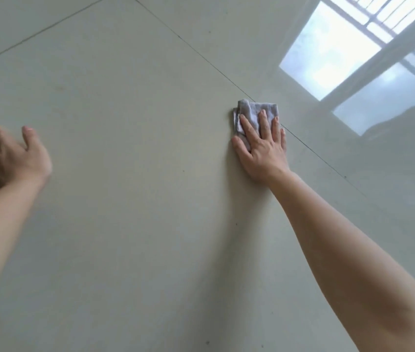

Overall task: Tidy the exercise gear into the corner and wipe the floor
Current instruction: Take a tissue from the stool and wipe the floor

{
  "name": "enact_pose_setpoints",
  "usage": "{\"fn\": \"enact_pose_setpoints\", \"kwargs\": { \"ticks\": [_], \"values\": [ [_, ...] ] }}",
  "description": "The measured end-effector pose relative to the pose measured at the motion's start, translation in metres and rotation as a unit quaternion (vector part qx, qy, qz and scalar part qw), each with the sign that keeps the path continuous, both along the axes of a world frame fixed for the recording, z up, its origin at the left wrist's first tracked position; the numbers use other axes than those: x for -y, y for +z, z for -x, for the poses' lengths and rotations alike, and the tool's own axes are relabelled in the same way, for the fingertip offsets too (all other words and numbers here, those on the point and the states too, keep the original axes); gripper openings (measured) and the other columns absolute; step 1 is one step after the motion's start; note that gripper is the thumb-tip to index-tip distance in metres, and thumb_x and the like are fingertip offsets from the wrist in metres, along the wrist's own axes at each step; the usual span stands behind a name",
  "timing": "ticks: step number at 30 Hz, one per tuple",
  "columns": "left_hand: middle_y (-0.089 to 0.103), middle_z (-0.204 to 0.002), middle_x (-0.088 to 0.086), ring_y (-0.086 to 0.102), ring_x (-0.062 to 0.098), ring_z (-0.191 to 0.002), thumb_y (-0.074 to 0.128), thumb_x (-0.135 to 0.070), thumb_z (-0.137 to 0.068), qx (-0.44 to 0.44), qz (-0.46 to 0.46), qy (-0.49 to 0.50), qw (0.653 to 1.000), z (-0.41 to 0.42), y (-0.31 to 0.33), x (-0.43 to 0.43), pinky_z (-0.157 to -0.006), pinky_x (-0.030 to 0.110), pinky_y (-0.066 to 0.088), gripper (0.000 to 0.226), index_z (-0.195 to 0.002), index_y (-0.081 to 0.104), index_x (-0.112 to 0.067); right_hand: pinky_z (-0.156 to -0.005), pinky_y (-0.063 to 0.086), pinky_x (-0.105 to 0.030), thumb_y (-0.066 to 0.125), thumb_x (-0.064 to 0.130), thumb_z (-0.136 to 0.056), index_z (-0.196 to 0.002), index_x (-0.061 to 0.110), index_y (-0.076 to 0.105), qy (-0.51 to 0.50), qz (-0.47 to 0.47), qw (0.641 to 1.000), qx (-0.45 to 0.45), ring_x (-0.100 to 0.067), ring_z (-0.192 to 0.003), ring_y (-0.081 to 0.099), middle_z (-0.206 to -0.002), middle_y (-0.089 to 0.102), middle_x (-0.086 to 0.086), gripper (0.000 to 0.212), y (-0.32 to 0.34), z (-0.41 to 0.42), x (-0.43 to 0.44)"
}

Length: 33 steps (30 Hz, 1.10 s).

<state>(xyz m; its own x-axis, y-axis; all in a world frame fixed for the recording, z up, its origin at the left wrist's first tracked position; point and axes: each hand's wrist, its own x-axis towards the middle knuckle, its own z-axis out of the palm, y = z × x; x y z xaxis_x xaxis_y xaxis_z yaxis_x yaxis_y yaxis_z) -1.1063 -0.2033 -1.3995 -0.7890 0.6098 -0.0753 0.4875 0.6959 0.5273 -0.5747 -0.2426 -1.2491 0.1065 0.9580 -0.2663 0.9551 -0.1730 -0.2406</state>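
Note:
A small folded grey cloth [252,110] lies on the glossy pale tiled floor [130,102], right on a tile joint. My right hand [261,146] presses flat on the cloth with straight, spread fingers, covering its near half. My left hand [8,154] rests at the far left on the floor, fingers spread and relaxed, a little blurred, holding nothing. No exercise gear is in view.
Dark grout lines [196,50] cross the floor diagonally. A bright window reflection [333,52] shines on the tiles at the upper right, with a dark reflected shape [409,123] below it. A few small dark specks dot the tiles.

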Motion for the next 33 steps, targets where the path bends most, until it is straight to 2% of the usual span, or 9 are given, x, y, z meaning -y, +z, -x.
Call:
{"fn": "enact_pose_setpoints", "kwargs": {
  "ticks": [3, 6, 8, 12, 16, 19, 23, 26, 33],
  "values": [
    [0.033, -0.158, 0.005, 0.028, 0.035, -0.146, 0.012, -0.091, -0.077, 0.013, 0.001, -0.022, 1.0, -0.016, 0.037, 0.039, -0.117, 0.056, 0.021, 0.095, -0.142, 0.039, -0.028, -0.124, -0.012, -0.042, 0.029, 0.064, -0.1, -0.158, 0.047, 0.012, -0.049, -0.001, 0.999, 0.011, -0.025, -0.155, -0.016, -0.169, -0.009, 0.001, 0.062, 0.001, -0.024, 0.033],
    [0.033, -0.154, 0.023, 0.027, 0.042, -0.143, 0.037, -0.037, -0.093, -0.054, 0.01, -0.162, 0.985, -0.097, 0.113, 0.114, -0.119, 0.054, 0.016, 0.057, -0.14, 0.043, -0.006, -0.124, -0.01, -0.046, 0.028, 0.061, -0.102, -0.159, 0.043, 0.011, -0.113, 0.012, 0.993, 0.009, -0.028, -0.154, -0.015, -0.17, -0.008, -0.004, 0.062, 0.003, -0.017, 0.058],
    [0.036, -0.153, 0.024, 0.026, 0.04, -0.143, 0.035, -0.028, -0.087, -0.079, 0.001, -0.251, 0.965, -0.127, 0.13, 0.147, -0.118, 0.053, 0.014, 0.06, -0.139, 0.047, -0.001, -0.124, -0.01, -0.048, 0.027, 0.055, -0.104, -0.16, 0.04, 0.009, -0.11, 0.019, 0.994, 0.001, -0.032, -0.154, -0.017, -0.169, -0.01, -0.007, 0.061, 0.003, 0.012, 0.082],
    [0.037, -0.154, 0.02, 0.026, 0.037, -0.145, 0.034, -0.028, -0.088, -0.098, 0.011, -0.282, 0.954, -0.128, 0.128, 0.165, -0.118, 0.051, 0.013, 0.059, -0.139, 0.05, -0.002, -0.123, 0.008, -0.058, 0.033, 0.049, -0.102, -0.159, 0.033, 0.025, 0.1, -0.043, 0.993, -0.039, -0.045, -0.153, -0.001, -0.167, 0.007, -0.018, 0.06, -0.011, 0.107, 0.185],
    [0.035, -0.155, 0.021, 0.025, 0.038, -0.145, 0.032, -0.029, -0.083, -0.096, 0.031, -0.303, 0.948, -0.129, 0.138, 0.158, -0.118, 0.049, 0.014, 0.066, -0.141, 0.048, -0.001, -0.124, 0.008, -0.054, 0.05, 0.045, -0.1, -0.153, 0.035, 0.039, 0.396, -0.055, 0.91, -0.11, -0.042, -0.154, 0.004, -0.166, 0.02, -0.012, 0.055, -0.021, 0.181, 0.302],
    [0.033, -0.155, 0.023, 0.025, 0.039, -0.145, 0.031, -0.03, -0.083, -0.098, 0.036, -0.313, 0.944, -0.127, 0.138, 0.16, -0.119, 0.049, 0.014, 0.067, -0.141, 0.047, 0.001, -0.124, 0.014, -0.05, 0.056, 0.045, -0.099, -0.148, 0.034, 0.049, 0.492, -0.089, 0.852, -0.153, -0.037, -0.154, 0.013, -0.165, 0.027, -0.008, 0.051, -0.025, 0.166, 0.284],
    [0.026, -0.157, 0.027, 0.019, 0.04, -0.147, 0.035, -0.037, -0.085, -0.1, 0.041, -0.269, 0.957, -0.127, 0.133, 0.175, -0.12, 0.05, 0.011, 0.069, -0.141, 0.044, 0.002, -0.119, 0.024, -0.055, 0.038, 0.055, -0.101, -0.149, 0.03, 0.048, 0.331, -0.122, 0.933, -0.075, -0.043, -0.149, 0.026, -0.161, 0.033, -0.015, 0.055, -0.027, 0.08, 0.169],
    [0.017, -0.16, 0.025, 0.011, 0.038, -0.15, 0.041, -0.042, -0.091, -0.106, 0.051, -0.203, 0.972, -0.125, 0.132, 0.185, -0.116, 0.06, 0.008, 0.07, -0.146, 0.036, 0.001, -0.125, 0.002, -0.053, 0.027, 0.063, -0.099, -0.158, 0.043, 0.015, 0.15, 0.005, 0.989, -0.003, -0.032, -0.155, -0.007, -0.17, -0.001, -0.004, 0.063, -0.004, 0.011, 0.09],
    [0.018, -0.16, 0.023, 0.01, 0.037, -0.15, 0.027, -0.056, -0.093, -0.141, 0.053, -0.134, 0.98, -0.096, 0.115, 0.186, -0.116, 0.067, 0.002, 0.08, -0.151, 0.029, -0.001, -0.122, -0.012, -0.052, 0.023, 0.064, -0.1, -0.16, 0.039, -0.001, -0.122, 0.082, 0.989, 0.026, -0.04, -0.152, -0.019, -0.167, -0.02, -0.006, 0.069, 0.007, -0.017, -0.009]
  ]
}}
